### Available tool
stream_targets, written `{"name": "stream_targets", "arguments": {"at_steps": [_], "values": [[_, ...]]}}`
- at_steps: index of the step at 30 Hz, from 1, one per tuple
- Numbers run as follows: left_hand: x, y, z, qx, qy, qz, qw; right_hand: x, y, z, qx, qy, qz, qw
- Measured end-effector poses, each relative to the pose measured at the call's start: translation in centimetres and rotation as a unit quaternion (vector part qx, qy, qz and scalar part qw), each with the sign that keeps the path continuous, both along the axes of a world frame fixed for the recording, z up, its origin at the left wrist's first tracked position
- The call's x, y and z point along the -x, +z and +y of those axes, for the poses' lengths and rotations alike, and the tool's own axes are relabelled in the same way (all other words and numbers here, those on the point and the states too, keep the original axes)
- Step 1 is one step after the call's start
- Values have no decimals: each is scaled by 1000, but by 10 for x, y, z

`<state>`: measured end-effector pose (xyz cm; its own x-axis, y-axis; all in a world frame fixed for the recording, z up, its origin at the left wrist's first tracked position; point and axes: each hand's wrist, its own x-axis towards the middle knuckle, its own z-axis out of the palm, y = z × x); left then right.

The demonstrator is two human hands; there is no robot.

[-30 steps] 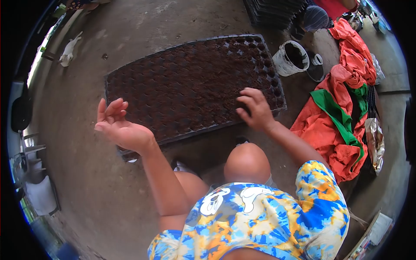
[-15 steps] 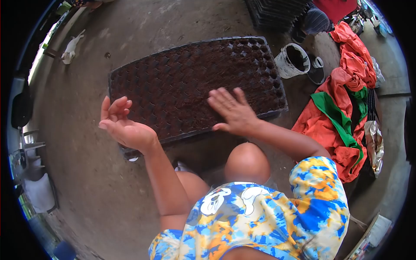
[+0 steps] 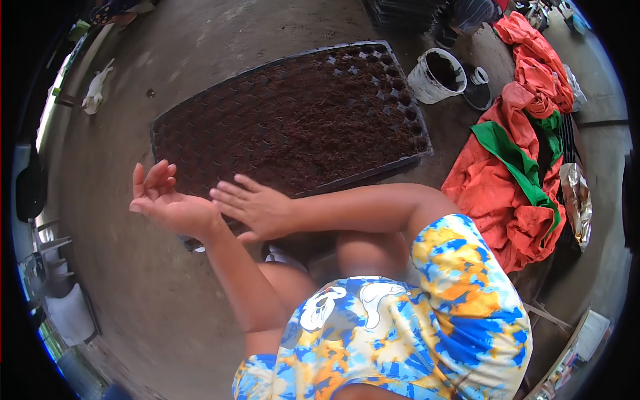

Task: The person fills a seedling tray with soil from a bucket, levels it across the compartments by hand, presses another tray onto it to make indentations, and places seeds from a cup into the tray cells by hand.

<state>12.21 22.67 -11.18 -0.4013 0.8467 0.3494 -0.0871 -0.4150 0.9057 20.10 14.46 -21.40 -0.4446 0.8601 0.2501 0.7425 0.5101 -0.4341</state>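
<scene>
Soil-filled tray lies just beyond two empty hands

The dark, many-celled tray (image 3: 393, 163) lies on the concrete floor (image 3: 160, 287), in front of both hands and stretching away to the right of them. Brown soil (image 3: 287, 120) covers most of it; at the far right corner, pale star-shaped ridges show between the cells.

The right hand (image 3: 257, 210) is open and flat, back upward, fingers extended toward the left and thumb apart. It holds nothing and is over the tray's near edge, close beside the left wrist; whether it touches either, I cannot tell. The left hand (image 3: 175, 208), to its left, is half open and palm up, with loosely curled fingers and nothing in it.

Beyond the right hand, to the right, a whitish bucket (image 3: 424, 81) stands near the tray, with a dark round object (image 3: 477, 99) beside it. Nearer, well right of the hand, is red cloth (image 3: 490, 177) with a green strip (image 3: 510, 155). A white cat (image 3: 97, 88) lies beyond the left hand, to its left.
</scene>
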Motion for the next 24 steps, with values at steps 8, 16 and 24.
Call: {"name": "stream_targets", "arguments": {"at_steps": [8,16,24], "values": [[4,1,-2,0,-6,6,1000,-134,12,-46,49,-237,-130,962],[-7,1,-4,-2,-17,15,1000,-92,22,-2,38,-247,-66,966],[0,-5,1,2,-8,30,1000,-128,3,5,57,-325,-113,937]]}}
